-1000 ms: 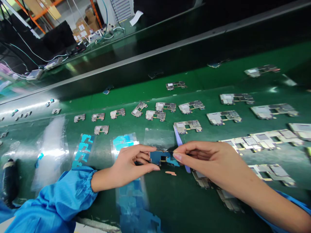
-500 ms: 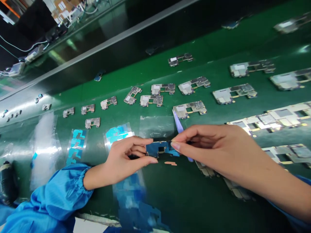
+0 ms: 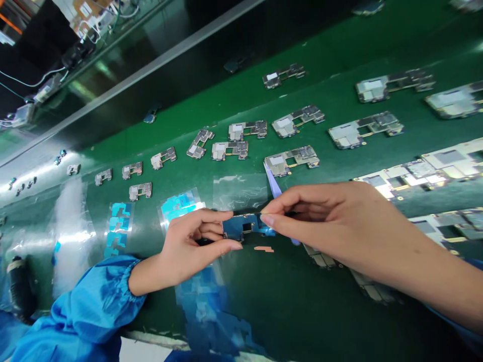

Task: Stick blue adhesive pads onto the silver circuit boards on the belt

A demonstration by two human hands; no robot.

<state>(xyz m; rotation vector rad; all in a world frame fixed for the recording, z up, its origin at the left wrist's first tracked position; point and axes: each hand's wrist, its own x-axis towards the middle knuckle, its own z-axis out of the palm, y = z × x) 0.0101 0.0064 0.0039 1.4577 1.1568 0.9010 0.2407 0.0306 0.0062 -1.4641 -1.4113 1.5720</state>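
Note:
A phone circuit board (image 3: 234,227) with a blue face is held up in front of me. My left hand (image 3: 196,234) grips its left end, thumb below and fingers above. At the board's right end, the thumb and forefinger of my right hand (image 3: 320,211) are pinched together on its edge. Lilac tweezers (image 3: 273,182) pass behind the right fingers and seem tucked in that hand; their full length is partly hidden. Just below the board, a small copper-coloured strip (image 3: 264,249) lies on the green mat (image 3: 302,311).
Several circuit boards (image 3: 292,161) lie in loose rows across the mat, more at the right (image 3: 433,168). Blue film pieces on clear sheets (image 3: 118,226) lie to the left, others (image 3: 211,301) nearer me. A dark bottle-like object (image 3: 20,289) is at far left. Behind runs a raised ledge (image 3: 151,65).
The view has shifted slightly, and hands and board appear a little higher and further left. Both hands keep their hold on the board.

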